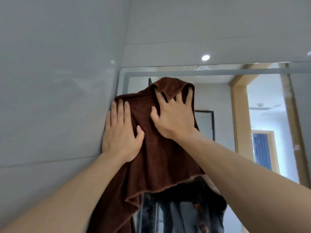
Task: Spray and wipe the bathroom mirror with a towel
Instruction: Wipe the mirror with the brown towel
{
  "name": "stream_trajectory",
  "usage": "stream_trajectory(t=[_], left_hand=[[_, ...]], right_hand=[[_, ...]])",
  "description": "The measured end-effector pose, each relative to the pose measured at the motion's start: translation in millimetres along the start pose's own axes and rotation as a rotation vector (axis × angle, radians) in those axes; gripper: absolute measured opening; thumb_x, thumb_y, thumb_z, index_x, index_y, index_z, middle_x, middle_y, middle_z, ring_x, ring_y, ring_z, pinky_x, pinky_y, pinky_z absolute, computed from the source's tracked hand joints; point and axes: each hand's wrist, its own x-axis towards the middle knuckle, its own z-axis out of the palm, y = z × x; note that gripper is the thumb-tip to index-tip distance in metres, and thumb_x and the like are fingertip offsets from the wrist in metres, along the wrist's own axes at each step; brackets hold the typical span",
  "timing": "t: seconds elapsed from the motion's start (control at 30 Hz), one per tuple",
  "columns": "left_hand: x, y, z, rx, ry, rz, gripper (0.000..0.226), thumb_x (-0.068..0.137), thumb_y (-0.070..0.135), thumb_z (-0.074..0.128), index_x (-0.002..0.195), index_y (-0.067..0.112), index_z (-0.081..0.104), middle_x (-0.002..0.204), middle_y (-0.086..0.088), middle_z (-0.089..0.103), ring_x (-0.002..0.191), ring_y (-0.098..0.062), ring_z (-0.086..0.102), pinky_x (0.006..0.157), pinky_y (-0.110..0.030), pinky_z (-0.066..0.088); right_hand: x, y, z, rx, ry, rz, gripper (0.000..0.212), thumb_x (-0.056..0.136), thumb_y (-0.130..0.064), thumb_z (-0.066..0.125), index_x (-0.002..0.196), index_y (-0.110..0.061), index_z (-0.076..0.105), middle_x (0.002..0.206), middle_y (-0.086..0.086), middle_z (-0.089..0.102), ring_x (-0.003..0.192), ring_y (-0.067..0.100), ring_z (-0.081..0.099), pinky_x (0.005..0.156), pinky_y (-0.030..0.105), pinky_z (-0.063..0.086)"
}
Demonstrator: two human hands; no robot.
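Note:
A dark brown towel (156,158) is spread against the upper left corner of the bathroom mirror (218,98). My left hand (120,132) lies flat on the towel's left edge, fingers straight and pointing up. My right hand (173,116) presses the towel's upper part with fingers spread; a fold of cloth drapes over the fingertips. The towel's lower edge hangs loose over the glass. A few spray droplets (202,68) sit on the mirror's top edge. No spray bottle is in view.
A grey tiled wall (58,81) meets the mirror's left edge, and more tile runs above it. The mirror reflects a wooden door frame (239,118), a ceiling light and a person's dark top below the towel.

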Motion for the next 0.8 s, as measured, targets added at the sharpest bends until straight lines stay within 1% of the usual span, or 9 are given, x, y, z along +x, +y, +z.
stream_trajectory(t=[0.13,0.23,0.3,0.43,0.57,0.67,0.73,0.8], left_hand=[[-31.9,-8.0,2.9,0.030,-0.049,-0.002,0.082,0.089,0.041,0.021,0.158,0.000,0.003,0.168,-0.019,0.003,0.156,-0.031,-0.006,0.127,-0.043,0.010],[-62.6,-9.0,3.6,0.038,-0.104,-0.028,0.081,0.089,0.035,0.025,0.157,-0.003,0.002,0.167,-0.021,0.004,0.156,-0.033,-0.005,0.127,-0.043,0.011],[-89.9,-8.3,5.3,0.044,-0.142,-0.035,0.081,0.089,0.033,0.025,0.156,-0.005,0.002,0.167,-0.022,0.004,0.156,-0.034,-0.005,0.127,-0.044,0.011],[-149.7,-3.4,9.7,0.004,-0.222,-0.032,0.082,0.086,0.030,0.027,0.156,-0.005,0.003,0.166,-0.023,0.002,0.156,-0.035,-0.007,0.127,-0.046,0.012],[-197.9,7.4,11.6,-0.008,-0.307,-0.016,0.083,0.085,0.028,0.029,0.156,-0.005,0.001,0.167,-0.023,0.000,0.155,-0.034,-0.009,0.127,-0.046,0.013],[-209.3,13.1,10.0,0.006,-0.337,0.036,0.086,0.083,0.028,0.031,0.156,-0.006,0.001,0.166,-0.025,0.002,0.155,-0.035,-0.010,0.127,-0.046,0.010],[-205.4,13.6,7.7,0.022,-0.346,0.111,0.086,0.084,0.029,0.033,0.156,-0.005,0.001,0.166,-0.025,0.004,0.155,-0.035,-0.006,0.126,-0.046,0.009],[-193.5,18.1,4.5,0.023,-0.361,0.179,0.086,0.086,0.032,0.035,0.157,-0.005,0.003,0.166,-0.025,0.004,0.155,-0.036,-0.007,0.127,-0.047,0.009]], right_hand=[[-28.1,-32.6,11.3,0.019,-0.009,-0.049,0.061,0.097,-0.045,0.037,0.154,-0.022,0.042,0.151,0.011,0.054,0.146,0.037,0.036,0.122,0.066,0.007],[-63.5,-48.2,16.6,0.046,-0.042,-0.102,0.061,0.098,-0.043,0.038,0.156,-0.025,0.038,0.154,0.010,0.051,0.147,0.036,0.036,0.122,0.066,0.007],[-90.2,-53.6,19.0,0.065,-0.061,-0.117,0.060,0.098,-0.041,0.039,0.156,-0.026,0.037,0.155,0.010,0.049,0.148,0.035,0.036,0.122,0.066,0.007],[-145.3,-57.2,22.1,0.059,-0.108,-0.133,0.056,0.100,-0.038,0.040,0.155,-0.026,0.040,0.156,0.011,0.048,0.148,0.036,0.036,0.122,0.063,0.003],[-188.2,-54.2,17.4,0.047,-0.181,-0.169,0.055,0.101,-0.039,0.039,0.155,-0.024,0.041,0.158,0.011,0.046,0.149,0.034,0.034,0.123,0.062,0.003],[-202.4,-40.8,10.6,0.059,-0.234,-0.228,0.058,0.100,-0.040,0.040,0.156,-0.024,0.039,0.159,0.010,0.044,0.150,0.032,0.033,0.125,0.059,0.001],[-203.1,-26.0,6.0,0.073,-0.249,-0.287,0.060,0.098,-0.041,0.043,0.154,-0.022,0.042,0.157,0.008,0.047,0.149,0.032,0.035,0.126,0.058,0.003],[-196.3,-8.5,0.6,0.062,-0.254,-0.320,0.060,0.096,-0.042,0.043,0.152,-0.019,0.046,0.153,0.007,0.052,0.148,0.032,0.037,0.126,0.058,0.007]])
